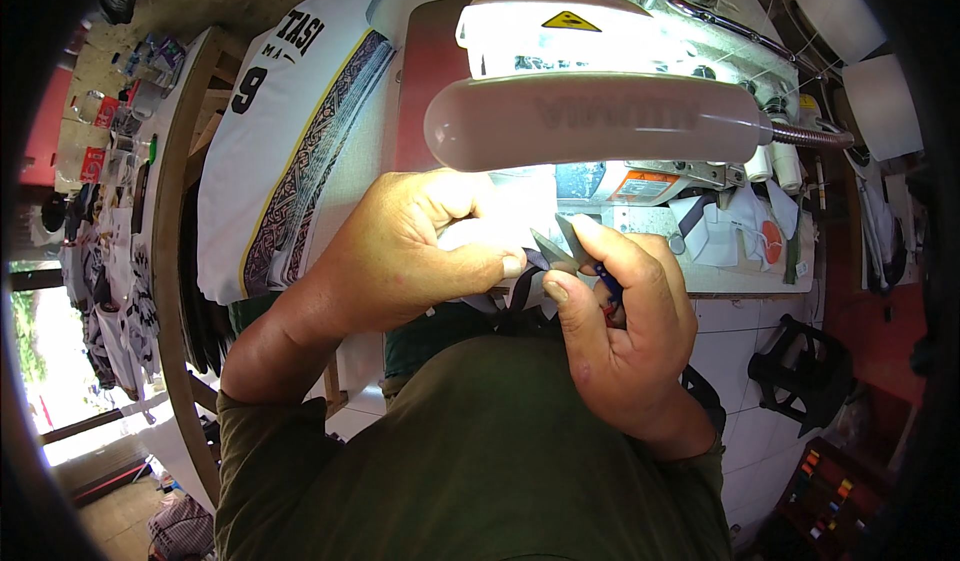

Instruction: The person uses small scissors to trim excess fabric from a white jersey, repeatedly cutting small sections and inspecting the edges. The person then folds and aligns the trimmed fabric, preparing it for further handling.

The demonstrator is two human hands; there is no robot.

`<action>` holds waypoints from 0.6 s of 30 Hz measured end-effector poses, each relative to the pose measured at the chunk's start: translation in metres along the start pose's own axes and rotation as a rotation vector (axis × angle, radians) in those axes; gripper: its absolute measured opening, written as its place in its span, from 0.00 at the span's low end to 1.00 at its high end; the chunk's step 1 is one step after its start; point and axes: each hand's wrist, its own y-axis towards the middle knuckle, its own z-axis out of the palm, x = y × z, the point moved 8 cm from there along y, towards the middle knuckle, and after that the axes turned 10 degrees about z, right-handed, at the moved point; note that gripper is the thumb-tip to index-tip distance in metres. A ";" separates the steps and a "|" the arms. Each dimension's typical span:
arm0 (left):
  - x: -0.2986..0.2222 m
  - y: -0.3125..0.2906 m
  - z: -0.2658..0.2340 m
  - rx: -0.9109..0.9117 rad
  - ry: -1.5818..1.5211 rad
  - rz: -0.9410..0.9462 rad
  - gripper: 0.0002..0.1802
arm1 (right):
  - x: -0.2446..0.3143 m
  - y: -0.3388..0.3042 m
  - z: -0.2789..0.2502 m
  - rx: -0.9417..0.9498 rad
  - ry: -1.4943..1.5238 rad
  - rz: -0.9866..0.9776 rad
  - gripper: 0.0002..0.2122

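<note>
My left hand (410,246) is closed, thumb and fingers pinching the edge of a white fabric piece with a dark strip (524,286) along it. The strip hangs just below my thumb tip. My right hand (635,326) grips small thread snips (562,246), whose two pointed blades are apart and aim up and left at the fabric edge. Part of the snips' handle hides behind my fingers. Strong lamp light washes out the fabric above my left thumb, so its detail is lost.
A lit lamp with a long rounded arm (600,126) hangs over the sewing machine (615,183). On the left lies a white jersey (285,141) with a patterned side band. Fabric scraps (735,231) and thread cones (787,166) stand right. A black stool (800,366) is lower right.
</note>
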 end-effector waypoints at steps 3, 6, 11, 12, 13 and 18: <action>0.000 0.000 -0.001 -0.002 0.028 0.023 0.07 | 0.000 0.000 0.000 0.000 -0.005 0.011 0.16; -0.001 0.001 -0.001 -0.003 0.045 0.037 0.07 | 0.000 0.000 0.000 0.014 -0.008 0.037 0.16; -0.001 0.001 0.001 -0.011 -0.014 0.016 0.07 | -0.002 0.001 0.000 0.001 -0.015 0.041 0.16; -0.002 0.000 0.001 -0.011 -0.022 0.021 0.07 | -0.002 0.001 0.000 -0.007 -0.005 0.039 0.16; -0.002 0.000 0.001 -0.013 -0.016 0.023 0.07 | -0.003 0.002 0.001 -0.031 0.005 0.026 0.16; -0.001 -0.001 0.002 -0.028 -0.048 0.026 0.06 | -0.005 0.000 0.007 -0.024 0.100 0.061 0.17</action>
